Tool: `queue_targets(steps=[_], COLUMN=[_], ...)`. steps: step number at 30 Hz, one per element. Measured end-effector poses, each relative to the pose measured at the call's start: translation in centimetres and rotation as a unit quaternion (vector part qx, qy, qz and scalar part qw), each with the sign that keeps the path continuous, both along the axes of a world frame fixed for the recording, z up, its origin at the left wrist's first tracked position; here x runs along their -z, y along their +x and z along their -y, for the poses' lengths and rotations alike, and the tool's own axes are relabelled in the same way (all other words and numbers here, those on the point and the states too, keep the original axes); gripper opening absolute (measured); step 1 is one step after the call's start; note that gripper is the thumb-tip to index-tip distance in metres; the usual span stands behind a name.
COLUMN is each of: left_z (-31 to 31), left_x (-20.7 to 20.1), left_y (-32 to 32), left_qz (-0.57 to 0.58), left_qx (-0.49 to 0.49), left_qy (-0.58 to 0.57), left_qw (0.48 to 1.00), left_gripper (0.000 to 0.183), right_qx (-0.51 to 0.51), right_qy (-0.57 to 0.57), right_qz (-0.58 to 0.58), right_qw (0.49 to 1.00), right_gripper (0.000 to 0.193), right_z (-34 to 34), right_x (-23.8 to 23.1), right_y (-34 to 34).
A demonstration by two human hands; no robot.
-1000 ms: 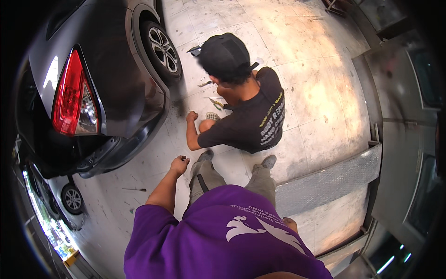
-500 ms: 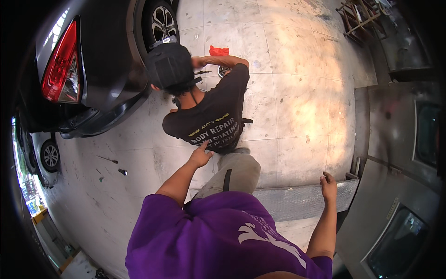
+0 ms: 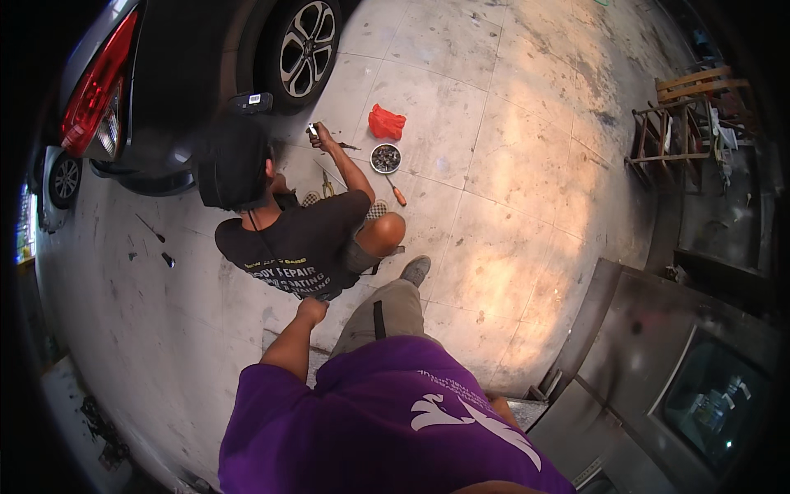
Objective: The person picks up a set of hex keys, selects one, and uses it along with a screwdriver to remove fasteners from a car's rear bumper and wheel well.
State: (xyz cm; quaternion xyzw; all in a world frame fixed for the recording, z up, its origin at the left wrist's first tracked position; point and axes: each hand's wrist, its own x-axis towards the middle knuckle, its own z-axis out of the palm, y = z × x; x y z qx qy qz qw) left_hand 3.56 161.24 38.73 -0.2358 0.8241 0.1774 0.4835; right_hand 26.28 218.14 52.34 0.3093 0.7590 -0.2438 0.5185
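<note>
My left hand [image 3: 313, 311] is held out at the lower back of a crouching co-worker [image 3: 284, 255] in a black T-shirt and dark cap. Its fingers look curled, close to or touching the shirt's hem; what they hold, if anything, is hidden. Only a sliver of my right arm [image 3: 499, 409] shows past my purple shirt, and the right hand is out of sight. In the co-worker's raised hand [image 3: 321, 137] is a small light-coloured object, too small to name.
A dark car [image 3: 189, 74] stands on the left with its wheel [image 3: 308, 49] beside the co-worker. On the floor lie a bowl of small dark parts [image 3: 385, 158], a red plastic bag [image 3: 386, 123] and an orange-handled screwdriver [image 3: 399, 195]. Wooden frames [image 3: 675, 123] and grey panels [image 3: 658, 346] line the right.
My view has shifted. The co-worker now appears farther left, arm extended toward the wheel. My left hand has gone from pointing to curled; my right hand has dropped from view.
</note>
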Motion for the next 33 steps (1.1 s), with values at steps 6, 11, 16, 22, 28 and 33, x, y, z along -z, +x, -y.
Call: queue_targets(steps=[6, 11, 16, 22, 28, 33], left_z=[-12.2, -17.4, -21.2, -27.8, -32.6, -33.4], left_x=[-5.4, -8.4, -8.5, -6.6, -6.9, -5.9], left_y=[-9.4, -16.9, -18.3, -16.9, -25.9, -36.2], left_qz=[-0.120, -0.141, -0.189, -0.185, -0.268, -0.204], left_qx=[-0.077, -0.152, -0.282, -0.410, -0.465, -0.259], left_qy=[0.153, 0.125, 0.052, 0.114, 0.154, 0.181], left_qw=[0.978, 0.970, 0.939, 0.886, 0.830, 0.926], left_gripper=[0.059, 0.057, 0.052, 0.047, 0.048, 0.045], right_qx=[-0.005, -0.013, -0.068, -0.093, -0.202, -0.370], right_qy=[0.003, -0.015, -0.012, 0.043, -0.096, -0.196], right_qz=[0.080, 0.024, -0.026, -0.247, -0.172, -0.105], right_qw=[0.997, 1.000, 0.997, 0.964, 0.959, 0.902], right_gripper=[0.045, 0.045, 0.045, 0.045, 0.052, 0.046], right_z=[-9.1, -17.5, -28.5, -37.8, -22.0, -15.5], right_x=[-2.5, -1.4, -0.8, -1.7, -5.4, 1.3], right_y=[-6.4, -18.6, -35.3, -66.7, -86.7, -88.2])
